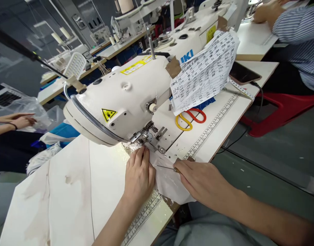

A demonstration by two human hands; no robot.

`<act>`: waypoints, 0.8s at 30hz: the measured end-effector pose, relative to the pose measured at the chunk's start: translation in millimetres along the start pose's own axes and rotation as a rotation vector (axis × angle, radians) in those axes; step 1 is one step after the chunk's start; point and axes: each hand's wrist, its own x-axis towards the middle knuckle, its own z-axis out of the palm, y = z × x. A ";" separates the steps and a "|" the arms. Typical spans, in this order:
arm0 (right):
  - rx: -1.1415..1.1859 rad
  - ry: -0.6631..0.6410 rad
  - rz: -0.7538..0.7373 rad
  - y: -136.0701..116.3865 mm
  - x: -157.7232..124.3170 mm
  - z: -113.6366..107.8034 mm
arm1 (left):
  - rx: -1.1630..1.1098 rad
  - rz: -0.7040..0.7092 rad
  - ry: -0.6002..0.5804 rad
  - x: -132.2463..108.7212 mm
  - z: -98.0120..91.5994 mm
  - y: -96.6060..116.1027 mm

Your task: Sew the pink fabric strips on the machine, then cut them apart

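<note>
My left hand (140, 169) lies with its fingers bunched and curled down on a thin white piece of fabric (169, 181), close to the presser foot area of the white sewing machine (131, 92). Its fingertips are partly hidden under the machine head. In my right hand (201, 177) is an awl (163, 166), its slim metal spike pointing left toward my left hand. My right fingers are closed around the handle, above the fabric's right side. The fabric hangs over the table's front edge.
Scissors with yellow and red handles (190, 119) lie behind the needle area. A handwritten sheet (203, 73) is taped to the machine. A phone (245, 72) with a cable rests at the right, beside a printed ruler (213, 123). Other people sit or stand at both sides.
</note>
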 end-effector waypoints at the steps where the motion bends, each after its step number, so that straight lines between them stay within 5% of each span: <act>1: 0.000 -0.013 0.005 0.0 1.6 -0.4 | -0.002 0.001 0.005 -0.9 0.2 1.1; 16: 0.015 -0.127 0.014 -4.6 7.8 0.7 | 0.084 0.063 0.014 -7.7 -2.0 12.9; 24: 0.076 -0.072 0.074 -9.3 14.9 14.2 | 0.103 0.072 0.018 -5.2 -3.9 14.7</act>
